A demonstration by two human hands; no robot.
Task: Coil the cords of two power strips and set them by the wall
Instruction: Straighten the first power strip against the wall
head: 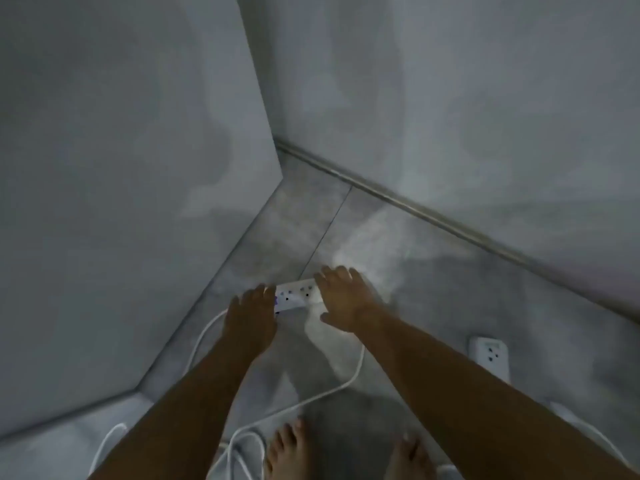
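Observation:
A white power strip [297, 294] lies on the grey floor near the corner of two walls. My left hand [251, 315] is over its left end and my right hand [341, 299] over its right end. Both hands have their fingers extended and hold nothing; the blur hides whether they touch the strip. Its white cord [356, 372] runs loose across the floor and loops toward my feet. A second white power strip [490, 355] lies to the right, partly behind my right forearm, with its cord [595, 436] trailing toward the lower right.
A grey wall [121, 202] stands on the left and another wall [485, 116] at the back, with a baseboard strip [415, 209] along its foot. My bare feet [287, 452] stand at the bottom among loose loops of cord [239, 448].

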